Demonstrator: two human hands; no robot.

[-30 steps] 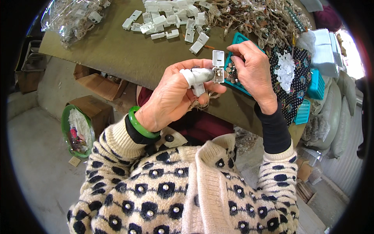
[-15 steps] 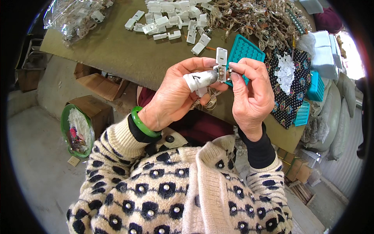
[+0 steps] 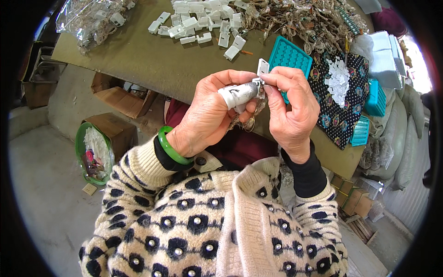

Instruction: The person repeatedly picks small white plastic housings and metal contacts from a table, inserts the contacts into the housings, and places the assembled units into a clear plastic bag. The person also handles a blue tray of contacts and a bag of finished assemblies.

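Both hands' fingers pinched on small white clip (image 3: 262, 69): left hand (image 3: 210, 113) & right hand (image 3: 293, 111).

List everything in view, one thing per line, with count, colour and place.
clip: one, white, pinched between both hands
clips: many, white, heaped at the table's far side
table: one, olive
tray: one, teal, behind the hands
bag: one, clear, far left
cloth: one, black, floral, right
basket: one, green, on the floor, left
bangle: one, green, left wrist
left hand: thumb taped white
right hand: grips the clip
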